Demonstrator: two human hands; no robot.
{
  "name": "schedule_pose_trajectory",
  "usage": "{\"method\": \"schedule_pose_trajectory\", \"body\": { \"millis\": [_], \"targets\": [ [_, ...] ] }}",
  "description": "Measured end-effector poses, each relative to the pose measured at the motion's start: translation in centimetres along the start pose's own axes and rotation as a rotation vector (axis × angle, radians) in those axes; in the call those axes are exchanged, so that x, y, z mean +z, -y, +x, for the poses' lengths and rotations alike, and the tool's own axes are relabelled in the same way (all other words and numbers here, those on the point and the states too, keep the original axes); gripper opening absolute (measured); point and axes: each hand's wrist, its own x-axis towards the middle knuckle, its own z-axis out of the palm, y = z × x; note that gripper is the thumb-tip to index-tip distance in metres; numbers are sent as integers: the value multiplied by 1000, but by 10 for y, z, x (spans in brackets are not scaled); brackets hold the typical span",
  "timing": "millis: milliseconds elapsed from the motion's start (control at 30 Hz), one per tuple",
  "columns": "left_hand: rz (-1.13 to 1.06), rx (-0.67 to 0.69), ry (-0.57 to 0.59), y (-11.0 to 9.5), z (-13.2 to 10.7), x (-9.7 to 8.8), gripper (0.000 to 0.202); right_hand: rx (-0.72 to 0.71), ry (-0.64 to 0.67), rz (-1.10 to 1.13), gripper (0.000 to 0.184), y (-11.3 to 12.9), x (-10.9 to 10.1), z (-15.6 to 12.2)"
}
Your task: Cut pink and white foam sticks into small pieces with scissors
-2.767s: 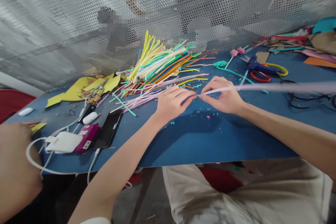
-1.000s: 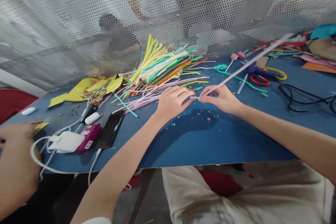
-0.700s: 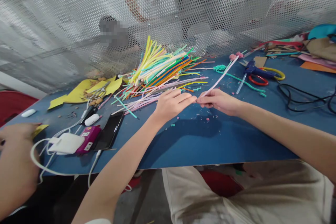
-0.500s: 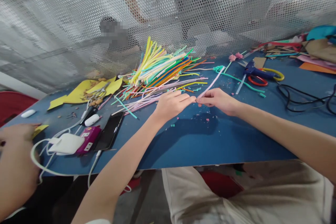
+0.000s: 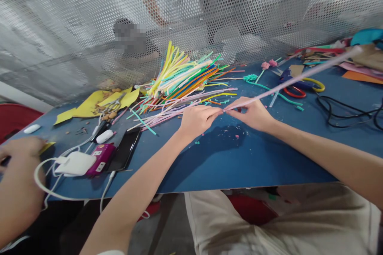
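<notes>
My left hand [image 5: 196, 119] and my right hand [image 5: 254, 113] meet fingertip to fingertip over the blue table [image 5: 224, 159]. Both pinch the near end of a long pale pink pipe cleaner [image 5: 293, 79], whose free end sweeps up and to the right, blurred by motion. Just behind my hands lies a heap of coloured pipe cleaners [image 5: 182, 77]. Small cut bits [image 5: 236, 133] are scattered on the table under my hands.
Scissors [image 5: 302, 85] and a black cable [image 5: 350, 111] lie at the right, paper scraps [image 5: 365, 61] far right. A charger [image 5: 74, 162], a magenta device [image 5: 101, 155] and a phone [image 5: 124, 149] sit at the left. Another person's hand [image 5: 20, 175] is at the lower left. Perforated metal screen [image 5: 191, 12] behind.
The pipe cleaner's free end has swung from pointing away toward the heap to up and right. My hands stayed pinched together at its near end.
</notes>
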Motion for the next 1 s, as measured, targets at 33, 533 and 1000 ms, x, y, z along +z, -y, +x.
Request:
{"method": "schedule_pose_trajectory", "body": {
  "millis": [33,533,1000],
  "targets": [
    [-50,-45,8,-2,1,-1,28,-88,-7,-36,19,-1,-2,0],
    [-467,-335,146,-10,6,-8,48,-421,82,-467,27,-5,-19,-1],
    [112,71,-58,10,-1,-3,23,467,103,505,19,0,-1,4]
  ]
}}
